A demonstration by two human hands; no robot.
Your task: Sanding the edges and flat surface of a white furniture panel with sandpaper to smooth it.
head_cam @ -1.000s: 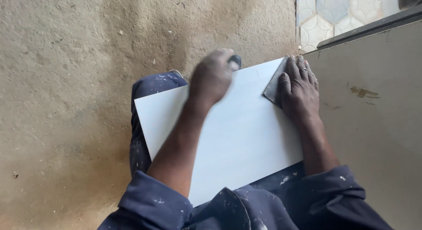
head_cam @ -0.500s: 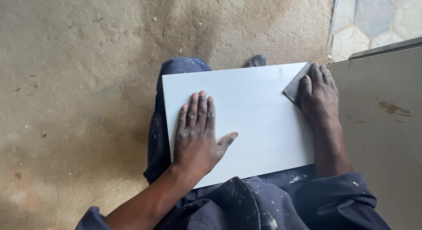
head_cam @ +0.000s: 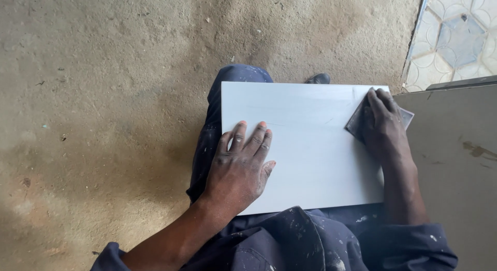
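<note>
Two hands rest on a big white tile that lies flat across the person's lap. Nearest to the camera are the dark blue work clothes, and they have many small pale paint spots on them. Both sleeves are blue too, one low on the left and one low on the right. A bit farther out, the left hand lies open and flat on the near left part of the tile. Its fingers are spread a little and point away, and the palm presses down on the white face. It is not gripping anything. On the right side, the right hand lies over a small dark grey square piece at the far right corner of the tile. The fingers are bent down over the piece and press it to the tile, so this hand is closed on it. One corner of the piece pokes out past the right edge of the tile. Under the tile, a blue trouser leg runs away from the person, and a dark shoe tip shows just past the far edge. On the right is a large flat grey-brown board. All around on the left is a rough sandy floor. Far away in the right corner are pale patterned floor tiles.
</note>
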